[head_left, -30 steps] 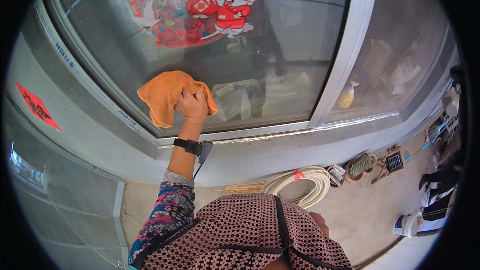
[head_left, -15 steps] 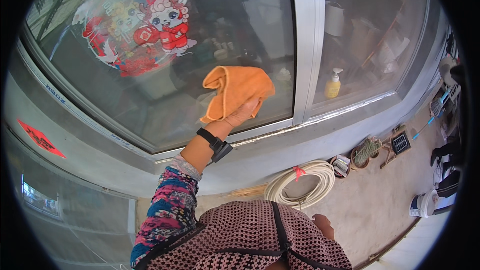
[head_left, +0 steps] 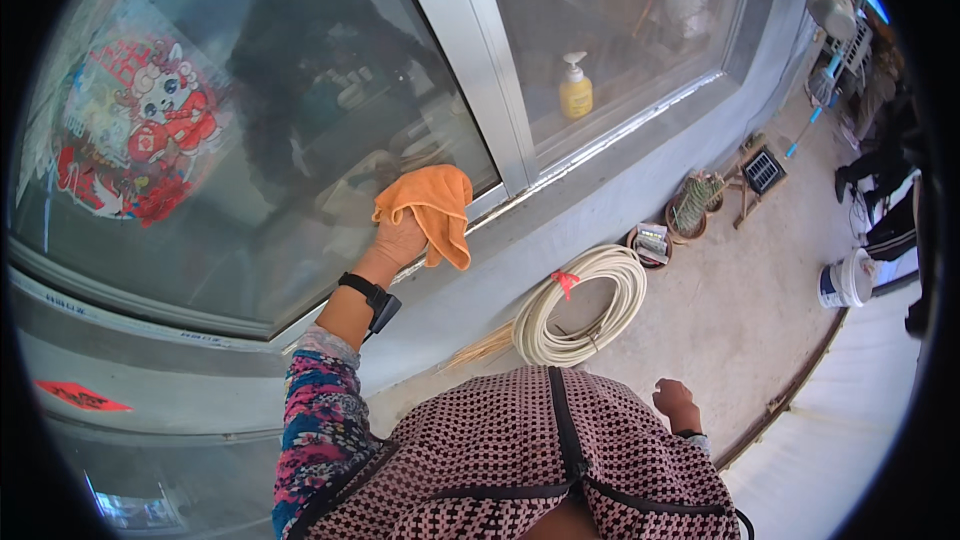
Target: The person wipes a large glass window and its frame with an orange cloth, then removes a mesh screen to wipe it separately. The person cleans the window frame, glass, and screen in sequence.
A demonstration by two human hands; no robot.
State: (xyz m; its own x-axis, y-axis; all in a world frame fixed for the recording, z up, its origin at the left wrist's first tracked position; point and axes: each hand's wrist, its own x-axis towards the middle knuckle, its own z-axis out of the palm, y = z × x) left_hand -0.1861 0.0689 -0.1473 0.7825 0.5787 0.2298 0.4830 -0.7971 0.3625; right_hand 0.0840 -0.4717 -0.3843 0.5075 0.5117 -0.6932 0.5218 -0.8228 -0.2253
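My left hand (head_left: 401, 237) is closed on an orange cloth (head_left: 432, 202) at the lower right corner of a window pane (head_left: 310, 230), beside the silver frame post (head_left: 472, 50). Part of the cloth hangs down over the bottom frame, and the fingers are mostly hidden by it. A dark band with a small device circles that wrist. On the pane's left side is a red and white sticker (head_left: 165, 120) with cartoon figures. Away from the glass, my right hand (head_left: 677, 402) hangs low at my right side, its fingers curled, with nothing visible in them.
Behind the right-hand pane stands a yellow pump bottle (head_left: 576, 92). Below the sill lie a coiled cream hose (head_left: 535, 325), potted plants (head_left: 692, 210) and a small solar panel (head_left: 763, 172). Farther right are a white bucket (head_left: 846, 280) and a person's dark-clothed legs (head_left: 880, 175).
My left hand has carried the cloth down the glass toward the pane's lower right corner. The whole view has turned and shifted right, and more of my right hand shows.
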